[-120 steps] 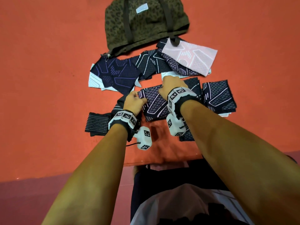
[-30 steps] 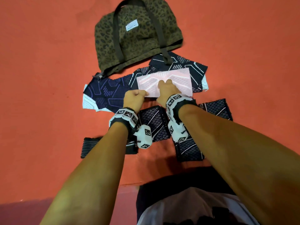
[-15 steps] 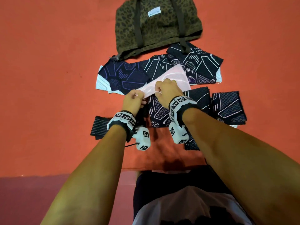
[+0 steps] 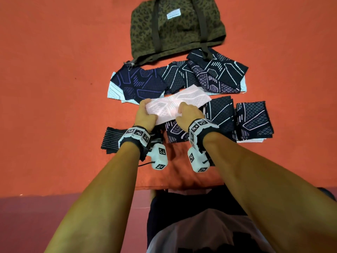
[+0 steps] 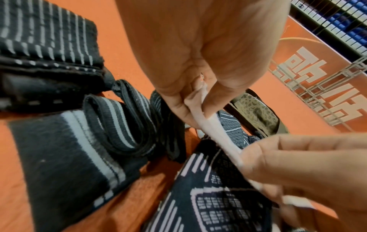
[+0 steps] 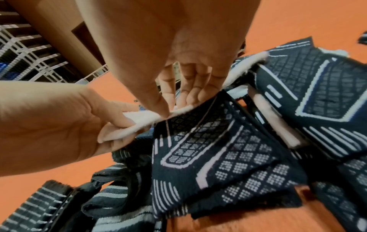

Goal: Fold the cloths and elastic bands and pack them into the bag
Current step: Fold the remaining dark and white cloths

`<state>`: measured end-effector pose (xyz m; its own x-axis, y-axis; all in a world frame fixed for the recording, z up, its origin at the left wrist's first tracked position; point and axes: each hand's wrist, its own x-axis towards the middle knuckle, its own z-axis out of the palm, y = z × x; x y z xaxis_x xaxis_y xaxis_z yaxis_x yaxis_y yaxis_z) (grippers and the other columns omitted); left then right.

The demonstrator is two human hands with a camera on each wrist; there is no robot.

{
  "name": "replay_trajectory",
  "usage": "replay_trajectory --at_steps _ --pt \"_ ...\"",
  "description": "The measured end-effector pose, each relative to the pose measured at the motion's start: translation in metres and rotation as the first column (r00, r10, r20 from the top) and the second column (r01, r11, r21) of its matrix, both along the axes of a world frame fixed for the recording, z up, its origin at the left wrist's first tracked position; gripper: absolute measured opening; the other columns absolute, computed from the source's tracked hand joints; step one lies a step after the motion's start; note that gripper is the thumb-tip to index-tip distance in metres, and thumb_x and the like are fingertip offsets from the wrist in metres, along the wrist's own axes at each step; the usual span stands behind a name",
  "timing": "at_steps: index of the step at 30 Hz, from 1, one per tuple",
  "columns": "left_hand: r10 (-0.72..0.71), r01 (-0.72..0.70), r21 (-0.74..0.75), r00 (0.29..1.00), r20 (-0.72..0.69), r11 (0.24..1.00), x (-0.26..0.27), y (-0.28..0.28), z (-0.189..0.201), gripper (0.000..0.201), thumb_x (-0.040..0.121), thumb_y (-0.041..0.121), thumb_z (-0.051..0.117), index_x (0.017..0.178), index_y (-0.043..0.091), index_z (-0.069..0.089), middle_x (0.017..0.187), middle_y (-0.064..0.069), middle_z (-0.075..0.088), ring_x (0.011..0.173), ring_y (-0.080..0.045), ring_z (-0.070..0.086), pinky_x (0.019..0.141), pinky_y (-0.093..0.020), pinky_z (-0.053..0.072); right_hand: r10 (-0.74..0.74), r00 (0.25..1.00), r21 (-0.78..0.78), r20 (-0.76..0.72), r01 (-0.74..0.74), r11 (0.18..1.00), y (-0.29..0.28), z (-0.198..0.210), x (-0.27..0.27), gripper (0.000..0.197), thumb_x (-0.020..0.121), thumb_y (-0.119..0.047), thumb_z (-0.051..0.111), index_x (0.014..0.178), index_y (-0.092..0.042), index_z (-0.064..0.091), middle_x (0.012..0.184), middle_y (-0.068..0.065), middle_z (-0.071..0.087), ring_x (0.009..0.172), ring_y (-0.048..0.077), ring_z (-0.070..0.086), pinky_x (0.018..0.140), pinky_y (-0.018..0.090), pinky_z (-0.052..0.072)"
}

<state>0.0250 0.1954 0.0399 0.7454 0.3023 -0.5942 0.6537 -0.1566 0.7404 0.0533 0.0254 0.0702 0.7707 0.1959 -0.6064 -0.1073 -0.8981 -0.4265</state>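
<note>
We are pinching the pink cloth [image 4: 175, 105] at its near edge with our left hand [image 4: 145, 115] and right hand [image 4: 187, 114], above the dark cloths [image 4: 218, 114], while the leopard bag [image 4: 175, 28] is lying behind with an unreadable white label [image 4: 173, 16].

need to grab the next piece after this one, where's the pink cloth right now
In the head view the pink cloth is held mid-table between the left hand and right hand, above the folded dark cloths, nearer than the bag.
</note>
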Motion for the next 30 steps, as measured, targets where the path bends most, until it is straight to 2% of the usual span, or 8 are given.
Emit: replay_trajectory --at_steps 4,6,13,18,22,24,26,30 --pt "0.001 -0.002 -0.023 1.000 -0.015 1.000 -0.001 0.000 0.002 0.085 0.080 -0.013 0.050 0.152 0.024 0.025 0.130 -0.007 0.054 0.107 -0.026 0.061 0.086 -0.040 0.056 -0.064 0.998 -0.022 -0.026 0.064 0.998 -0.008 0.001 -0.006 0.034 0.090 -0.019 0.046 0.123 -0.021 0.040 0.096 0.012 0.060 0.084 0.033 0.059 0.071 0.038 0.051" --pt "-0.011 0.011 -0.003 0.999 -0.040 1.000 -0.001 -0.001 0.003 0.090 0.080 -0.010 0.052 0.156 0.023 0.016 0.143 -0.009 0.047 0.118 -0.028 0.057 0.097 -0.044 0.052 -0.073 0.997 -0.029 -0.023 0.073 0.997 -0.008 0.002 -0.008 0.044 0.090 -0.018 0.046 0.133 -0.024 0.035 0.096 0.012 0.059 0.086 0.034 0.060 0.071 0.038 0.049" --pt "-0.031 0.039 0.068 0.993 -0.115 0.997 -0.001 -0.001 0.004 0.092 0.084 -0.007 0.056 0.157 0.015 0.004 0.152 -0.013 0.039 0.134 -0.030 0.045 0.113 -0.047 0.038 -0.008 0.999 -0.048 0.035 0.009 0.999 0.001 0.001 -0.010 0.043 0.090 -0.012 0.051 0.133 -0.011 0.050 0.127 0.011 0.055 0.110 0.031 0.058 0.081 0.036 0.048" --pt "0.009 -0.002 0.096 0.997 -0.076 0.995 0.003 -0.001 0.003 0.073 0.083 -0.011 0.053 0.149 0.006 0.026 0.119 -0.008 0.057 0.110 -0.026 0.058 0.099 -0.040 0.049 0.030 0.997 -0.063 0.074 -0.025 0.998 -0.003 0.007 -0.010 0.038 0.087 -0.013 0.049 0.119 -0.021 0.067 0.114 0.013 0.067 0.102 0.035 0.061 0.081 0.036 0.053" --pt "-0.032 0.042 0.126 0.996 -0.083 0.991 0.005 -0.001 0.006 0.055 0.081 -0.009 0.053 0.133 0.006 0.046 0.114 -0.009 0.060 0.103 -0.025 0.060 0.090 -0.036 0.051 0.058 0.998 -0.035 0.023 -0.057 0.998 -0.002 0.008 -0.015 0.035 0.087 -0.018 0.049 0.110 -0.026 0.074 0.114 0.005 0.070 0.097 0.031 0.065 0.081 0.035 0.057" --pt "-0.043 0.051 0.116 0.997 -0.068 0.992 0.003 -0.003 0.009 0.049 0.082 -0.008 0.054 0.128 0.008 0.048 0.110 -0.007 0.060 0.102 -0.027 0.060 0.085 -0.034 0.050 0.019 1.000 -0.066 -0.024 -0.020 0.998 -0.003 0.008 -0.019 0.030 0.086 -0.018 0.051 0.105 -0.019 0.074 0.110 0.008 0.070 0.088 0.032 0.065 0.078 0.035 0.057" --pt "-0.078 0.086 0.125 0.995 -0.066 0.988 0.000 -0.004 0.011 0.048 0.082 -0.008 0.053 0.128 0.006 0.050 0.110 -0.008 0.060 0.100 -0.024 0.059 0.082 -0.029 0.045 -0.010 0.998 -0.094 -0.066 0.004 0.996 -0.002 0.008 -0.024 0.019 0.086 -0.017 0.052 0.093 -0.008 0.068 0.103 0.013 0.068 0.079 0.033 0.061 0.072 0.031 0.053" --pt "-0.107 0.120 0.119 0.988 -0.108 0.986 -0.009 -0.002 0.014 0.053 0.080 -0.006 0.049 0.132 0.006 0.051 0.119 -0.013 0.062 0.104 -0.027 0.059 0.087 -0.033 0.048 -0.035 0.997 -0.104 -0.071 0.028 0.994 0.005 0.012 -0.025 0.009 0.086 -0.016 0.051 0.086 -0.010 0.058 0.098 0.012 0.061 0.080 0.033 0.058 0.068 0.031 0.047"
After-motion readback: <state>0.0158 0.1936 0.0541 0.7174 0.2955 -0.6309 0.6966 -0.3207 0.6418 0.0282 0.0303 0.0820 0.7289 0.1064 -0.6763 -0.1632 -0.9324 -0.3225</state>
